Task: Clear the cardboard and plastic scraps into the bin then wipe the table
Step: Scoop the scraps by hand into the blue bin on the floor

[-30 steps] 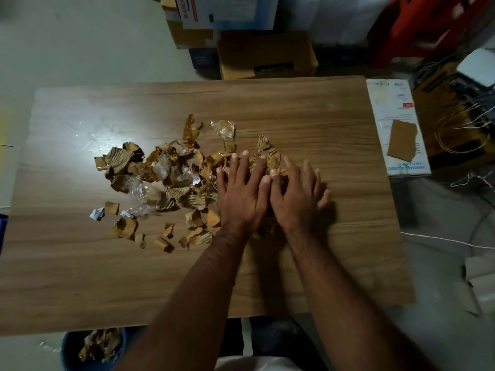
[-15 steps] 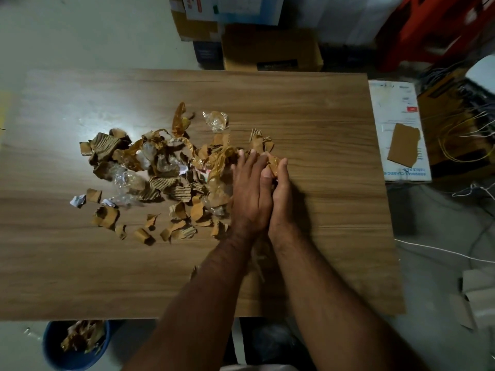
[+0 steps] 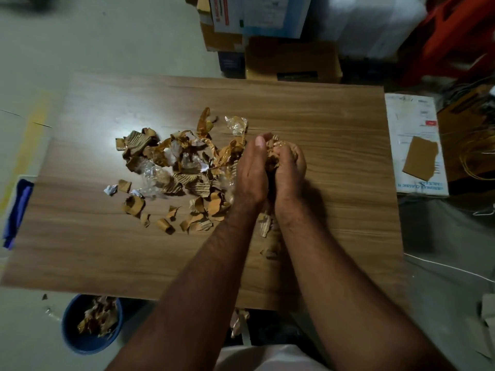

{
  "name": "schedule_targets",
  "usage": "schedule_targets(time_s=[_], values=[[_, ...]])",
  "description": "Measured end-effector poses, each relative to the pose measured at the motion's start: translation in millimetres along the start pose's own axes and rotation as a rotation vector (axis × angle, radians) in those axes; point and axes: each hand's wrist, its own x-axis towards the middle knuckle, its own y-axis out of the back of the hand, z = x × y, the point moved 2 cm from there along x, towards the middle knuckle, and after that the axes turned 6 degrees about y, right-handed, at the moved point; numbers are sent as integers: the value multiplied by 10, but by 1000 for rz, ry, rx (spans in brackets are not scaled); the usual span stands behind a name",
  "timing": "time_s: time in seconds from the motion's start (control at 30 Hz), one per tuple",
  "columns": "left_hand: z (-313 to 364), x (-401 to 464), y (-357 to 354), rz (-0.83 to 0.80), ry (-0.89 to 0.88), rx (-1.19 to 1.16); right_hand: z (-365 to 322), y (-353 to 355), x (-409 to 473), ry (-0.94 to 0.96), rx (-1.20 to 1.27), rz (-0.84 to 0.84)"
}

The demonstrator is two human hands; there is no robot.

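Blue cloth (image 3: 16, 210) at the far left, partly cut off by the table (image 3: 334, 124) edge; whether it lies on the floor or hangs cannot be told. Blue bin (image 3: 72, 333) on the floor below the table's near-left corner, some brown and shiny scraps already in it. On the table, left of centre, a loose pile (image 3: 176, 167) of torn cardboard, clear plastic and amber film; small stray bits lie just beside its near and left edges, one white crumple (image 3: 111, 189) at the far left of the spread. A clear plastic wad (image 3: 235, 125) sits at the pile's far edge, just beyond the fingertips. Left hand (image 3: 250, 172) stands on edge at the pile's right side, fingers together and nearly straight, palm facing the right hand. Right hand (image 3: 290, 163) close against it, fingers curled inward. Between the two palms a clump (image 3: 273, 152) of cardboard and film is pressed, its top showing above the curled fingers; both hands together clamp it, neither grips alone. A few corrugated pieces (image 3: 265, 227) lie on the table between the wrists, below the clump. One film scrap (image 3: 238, 321) shows past the table's near edge. Right of the table, a white box (image 3: 409, 113) on the floor with a cardboard sheet (image 3: 420, 159) flat on top.
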Motion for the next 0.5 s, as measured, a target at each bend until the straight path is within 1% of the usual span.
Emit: schedule_targets(time_s=[0.1, 0.17, 0.3, 0.5], values=[[67, -44, 95, 77, 53, -91, -127, -49, -67, -18, 60, -21], [91, -97, 145, 82, 102, -180, -202, -72, -114, -51, 119, -43], [160, -192, 210, 97, 188, -335, -275, -117, -209, -62, 145, -90], [341, -234, 192, 92, 229, -411, -414, -155, -333, -25, 167, -160]])
